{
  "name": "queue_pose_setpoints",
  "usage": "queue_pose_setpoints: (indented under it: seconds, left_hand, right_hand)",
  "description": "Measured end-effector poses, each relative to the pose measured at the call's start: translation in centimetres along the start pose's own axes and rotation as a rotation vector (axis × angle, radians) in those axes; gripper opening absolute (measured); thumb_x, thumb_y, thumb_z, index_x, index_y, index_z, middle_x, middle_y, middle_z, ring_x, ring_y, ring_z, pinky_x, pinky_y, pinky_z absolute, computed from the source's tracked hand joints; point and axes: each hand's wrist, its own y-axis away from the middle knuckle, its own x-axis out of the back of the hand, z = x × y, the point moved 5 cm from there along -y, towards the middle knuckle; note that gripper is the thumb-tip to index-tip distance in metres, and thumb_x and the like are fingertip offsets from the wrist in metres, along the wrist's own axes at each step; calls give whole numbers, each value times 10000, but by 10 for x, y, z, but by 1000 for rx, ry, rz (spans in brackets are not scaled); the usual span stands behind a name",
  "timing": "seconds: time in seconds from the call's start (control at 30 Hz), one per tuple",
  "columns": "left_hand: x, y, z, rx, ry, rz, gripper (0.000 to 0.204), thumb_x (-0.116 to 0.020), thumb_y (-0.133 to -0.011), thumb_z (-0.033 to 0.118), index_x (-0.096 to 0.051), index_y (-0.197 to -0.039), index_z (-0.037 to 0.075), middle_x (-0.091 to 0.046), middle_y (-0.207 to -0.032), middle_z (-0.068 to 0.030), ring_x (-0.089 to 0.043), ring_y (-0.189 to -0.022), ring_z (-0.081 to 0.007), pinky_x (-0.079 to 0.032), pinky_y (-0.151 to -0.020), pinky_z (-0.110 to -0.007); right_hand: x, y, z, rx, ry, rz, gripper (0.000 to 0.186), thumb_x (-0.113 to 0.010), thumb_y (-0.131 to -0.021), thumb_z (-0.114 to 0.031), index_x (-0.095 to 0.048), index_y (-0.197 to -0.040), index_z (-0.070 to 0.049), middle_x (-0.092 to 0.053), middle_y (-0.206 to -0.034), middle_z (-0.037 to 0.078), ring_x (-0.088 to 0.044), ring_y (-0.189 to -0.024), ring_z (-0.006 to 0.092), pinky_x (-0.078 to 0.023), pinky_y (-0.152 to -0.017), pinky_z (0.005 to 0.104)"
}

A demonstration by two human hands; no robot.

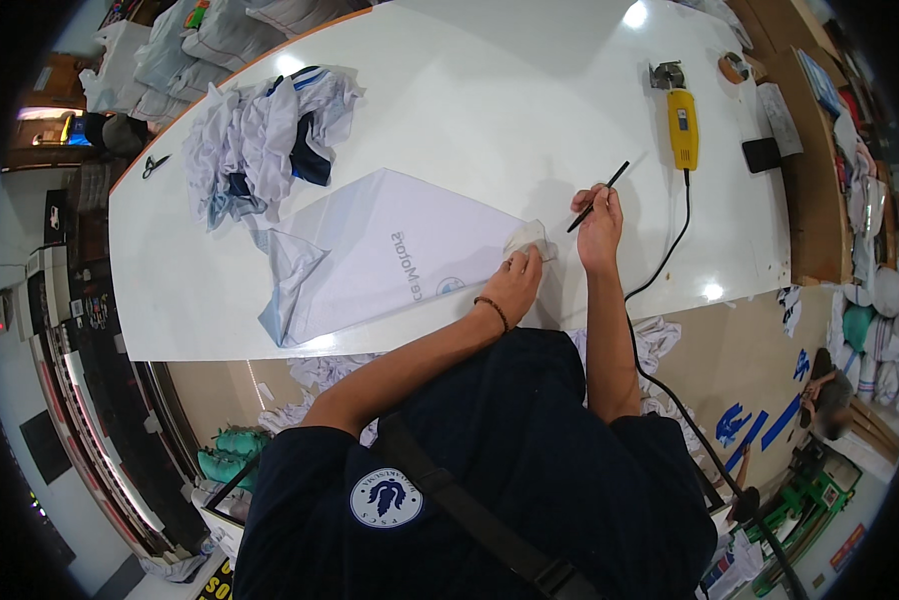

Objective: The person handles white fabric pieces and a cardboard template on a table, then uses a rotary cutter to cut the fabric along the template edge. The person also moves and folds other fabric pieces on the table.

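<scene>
My left hand, with a beaded bracelet at its wrist, is closed with its fingers pressed together on a thin translucent piece. That piece lies by the right corner of a flat white printed cloth; I cannot tell whether it is plastic or fabric. Another bit of the cloth, pale blue and white, lies folded over at its left end. To the right, my right hand is raised above the table, gripping a slim black pen that slants up to the right.
A heap of white and navy cloth and black scissors lie left on the white table. A yellow electric cloth cutter, its black cord, a tape roll and a phone are at right. A person sits far right.
</scene>
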Motion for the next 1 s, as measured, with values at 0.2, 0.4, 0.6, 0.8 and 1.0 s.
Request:
queue_pose_setpoints:
  seconds: [0.2,0.4,0.6,0.8,1.0]
  left_hand:
    - [1,1,0,14,-3,26,579,-630,-806,134,-505,-1317,-107,-455,-1378,-232,-527,-1083,-298,-522,-889,-306]
    - [-4,2,2,26,-7,28,560,-617,-823,155,-520,-1316,-91,-459,-1376,-228,-523,-1095,-299,-521,-886,-310]
    - [-2,2,1,26,4,76,514,-617,-827,164,-552,-1274,-81,-462,-1376,-223,-520,-1095,-303,-520,-884,-315]
    - [-4,3,1,19,13,73,470,-618,-822,154,-575,-1234,-69,-460,-1380,-224,-516,-1096,-307,-513,-885,-325]
    - [-3,3,0,2,-3,40,503,-632,-806,152,-566,-1248,-79,-452,-1385,-235,-515,-1098,-310,-512,-885,-324]
  right_hand:
    - [1,0,-19,118,364,84,191,-548,-1039,-259,-563,-984,-76,-548,-871,-1,-514,-780,99,-415,-727,260]
    - [-2,17,-27,86,157,55,111,-608,-988,-113,-530,-970,-35,-539,-782,24,-542,-629,112,-473,-556,279]
    - [5,47,-4,3,290,-33,114,-649,-945,-52,-576,-1012,5,-636,-820,77,-678,-703,139,-567,-604,267]
    - [16,62,16,73,569,-198,168,-671,-909,-54,-681,-1040,52,-709,-825,106,-674,-711,124,-555,-652,258]
    - [21,67,27,98,599,-175,135,-673,-914,-27,-674,-1021,55,-687,-769,72,-652,-661,103,-540,-612,226]
